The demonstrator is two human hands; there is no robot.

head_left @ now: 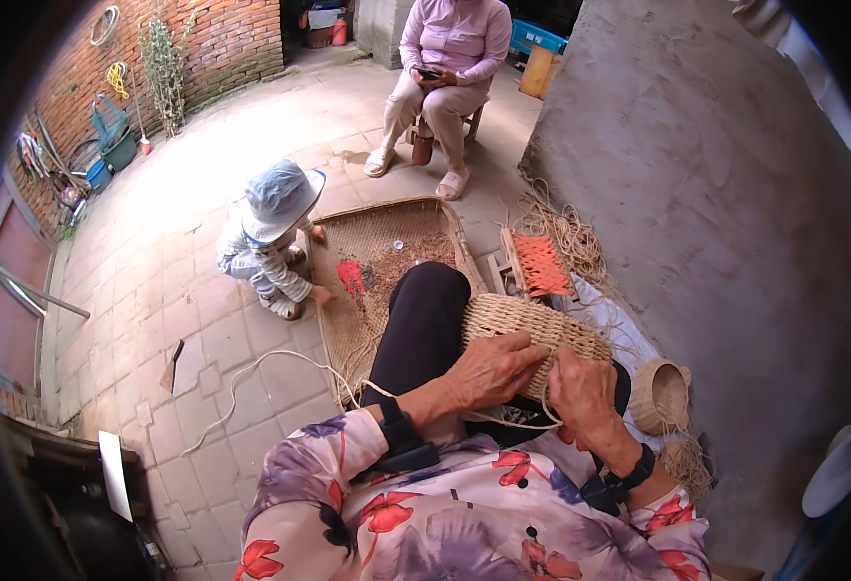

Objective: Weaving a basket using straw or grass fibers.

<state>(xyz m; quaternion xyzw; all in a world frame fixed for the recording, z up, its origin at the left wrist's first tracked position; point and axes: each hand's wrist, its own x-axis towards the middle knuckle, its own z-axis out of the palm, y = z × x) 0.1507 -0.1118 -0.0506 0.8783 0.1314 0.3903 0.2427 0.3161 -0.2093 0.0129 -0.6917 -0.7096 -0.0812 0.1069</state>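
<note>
So, starting from the left: a pale loose strand [285,353] curves across the paving toward the lap, passing by the flat woven tray [324,329]. It seems to carry on under the wrist, but I can't swear it's the same strand as the loop [517,423] below the hands.

Next, the left hand [496,370] comes in with fingers bent and drawn together, tips pointing right, right over the near edge of the woven straw piece [534,324]. Whether the tips are actually pinching anything, can't tell, they're hidden.

The straw piece sits on the lap just beyond both hands, long axis going left to right and dipping a bit at the right end. To me that near edge against the fingertips is the relation that counts.

Right hand [585,395] is on the lower right part, fingers curled, tips almost meeting the left's. Can't see what's between them either. Neither hand is clearly nearer, tbh. Farther right there's a small round basket [660,395], well apart.
</note>
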